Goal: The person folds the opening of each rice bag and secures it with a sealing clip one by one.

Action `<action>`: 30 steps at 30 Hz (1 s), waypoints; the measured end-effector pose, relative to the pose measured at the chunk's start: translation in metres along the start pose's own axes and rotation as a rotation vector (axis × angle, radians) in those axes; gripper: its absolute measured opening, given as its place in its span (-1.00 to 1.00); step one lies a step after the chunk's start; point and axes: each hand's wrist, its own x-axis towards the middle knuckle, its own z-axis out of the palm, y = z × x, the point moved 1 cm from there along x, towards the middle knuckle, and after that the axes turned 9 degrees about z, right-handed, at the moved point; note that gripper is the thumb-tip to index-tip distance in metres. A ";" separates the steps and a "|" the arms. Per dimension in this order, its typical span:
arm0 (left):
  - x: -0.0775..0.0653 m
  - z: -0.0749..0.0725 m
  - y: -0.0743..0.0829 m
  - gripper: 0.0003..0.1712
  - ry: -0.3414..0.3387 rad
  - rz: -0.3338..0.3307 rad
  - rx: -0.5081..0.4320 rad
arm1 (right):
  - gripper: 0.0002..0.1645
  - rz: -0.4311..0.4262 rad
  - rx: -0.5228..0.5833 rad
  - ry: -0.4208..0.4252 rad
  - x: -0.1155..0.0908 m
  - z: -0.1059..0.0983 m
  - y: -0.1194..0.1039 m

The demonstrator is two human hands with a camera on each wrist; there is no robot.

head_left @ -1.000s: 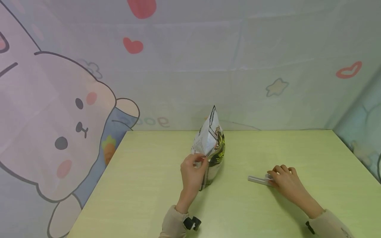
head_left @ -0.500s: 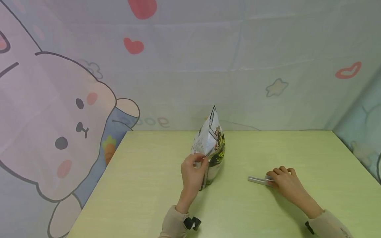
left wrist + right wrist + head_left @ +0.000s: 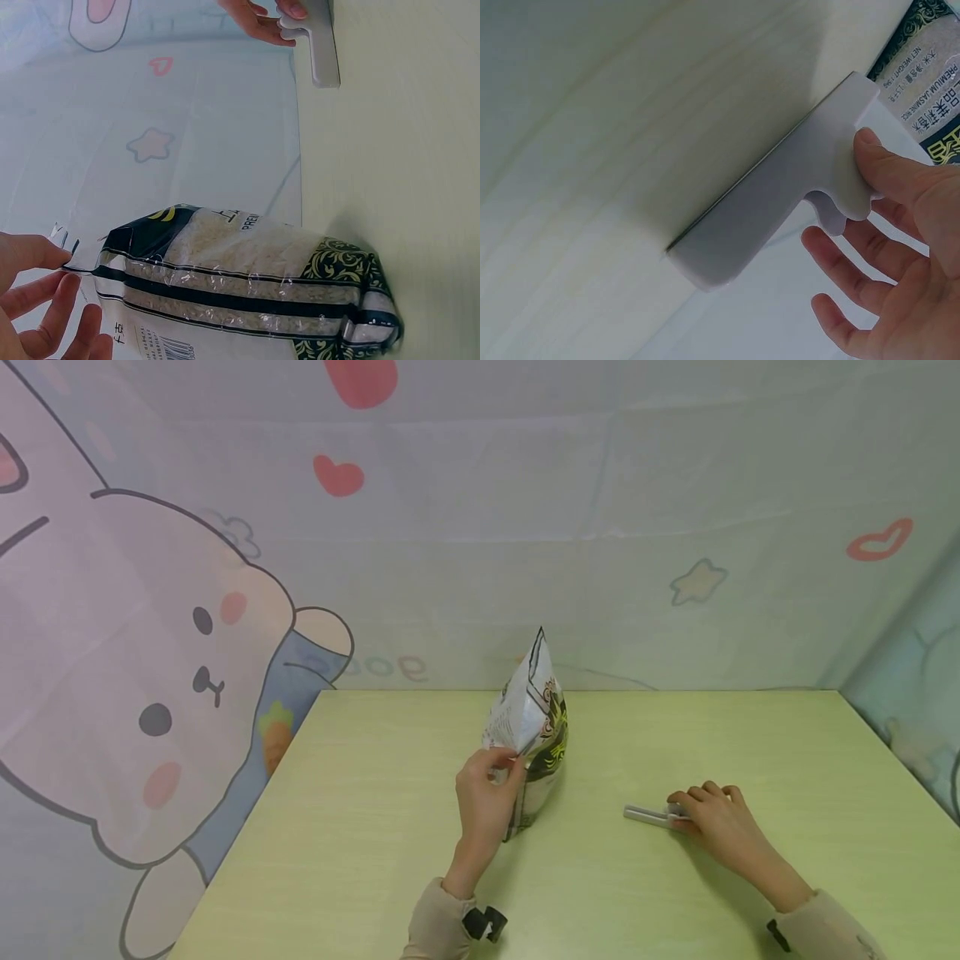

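Note:
A bag of rice [image 3: 546, 735] with dark green and clear panels stands upright on the table. My left hand [image 3: 486, 793] pinches its top corner between thumb and forefinger, as the left wrist view also shows at the bag's thin plastic edge. To the right, a pale grey bag clip [image 3: 780, 187], a long bar with a rounded grip in its middle, sits on the tabletop on its long edge. My right hand [image 3: 716, 822] holds that grip between thumb and fingers, while the lower fingers spread loosely. The clip is apart from the bag.
The pale yellow-green table [image 3: 360, 860] ends at a back edge against a fabric backdrop [image 3: 480, 527] with a cartoon rabbit and hearts. Tabletop separates the bag from the clip. Black straps [image 3: 484, 923] circle both wrists.
My right hand's fingers have shifted slightly left and down on the clip's grip. The left hand and the rice bag stay where they were.

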 end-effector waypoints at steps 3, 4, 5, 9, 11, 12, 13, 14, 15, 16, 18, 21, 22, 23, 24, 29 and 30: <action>0.000 0.000 0.000 -0.95 -0.001 0.001 0.000 | -0.67 -0.015 -0.004 0.021 0.000 -0.001 0.000; 0.000 0.000 0.000 -0.95 -0.001 0.000 -0.001 | -0.67 -0.023 -0.007 0.032 0.000 -0.001 0.001; 0.000 0.000 0.000 -0.95 0.000 -0.002 -0.002 | -0.66 -0.029 -0.007 0.041 0.001 -0.002 0.001; 0.000 0.000 -0.001 -0.95 0.003 -0.001 -0.003 | -0.64 -0.051 -0.003 0.078 0.004 -0.005 0.002; 0.000 0.000 -0.001 -0.95 0.004 0.003 -0.002 | -0.64 -0.057 0.003 0.091 0.005 -0.006 0.002; 0.000 0.000 -0.001 -0.95 0.005 0.007 0.001 | -0.64 -0.060 0.003 0.097 0.006 -0.007 0.002; 0.000 0.000 -0.001 -0.95 0.006 0.010 0.004 | -0.64 -0.062 0.004 0.103 0.006 -0.007 0.002; 0.000 0.000 -0.002 -0.95 0.005 0.010 0.005 | -0.64 -0.065 0.002 0.108 0.006 -0.007 0.003; 0.000 0.001 -0.002 -0.95 0.006 0.014 0.007 | -0.64 -0.066 0.005 0.110 0.006 -0.007 0.003; 0.000 0.001 -0.002 -0.95 0.007 0.017 0.008 | -0.64 -0.067 0.006 0.114 0.006 -0.008 0.003; 0.000 0.001 -0.002 -0.95 0.009 0.019 0.010 | -0.63 -0.070 0.007 0.120 0.007 -0.008 0.003; 0.000 0.001 -0.002 -0.95 0.011 0.024 0.008 | -0.60 -0.079 0.017 0.137 0.009 -0.009 0.004; 0.000 0.001 -0.002 -0.95 0.010 0.024 0.007 | -0.59 -0.083 0.020 0.145 0.010 -0.009 0.004; 0.000 0.001 -0.003 -0.95 0.010 0.024 0.007 | -0.59 -0.089 0.023 0.153 0.011 -0.010 0.004; 0.000 0.001 -0.003 -0.95 0.010 0.023 0.006 | -0.58 -0.093 0.028 0.162 0.012 -0.010 0.005; 0.000 0.001 -0.004 -0.97 0.008 0.026 0.004 | -0.58 -0.107 0.048 0.193 0.016 -0.013 0.004; -0.001 0.001 -0.004 -0.96 0.007 0.026 0.004 | -0.59 -0.108 0.052 0.195 0.017 -0.014 0.003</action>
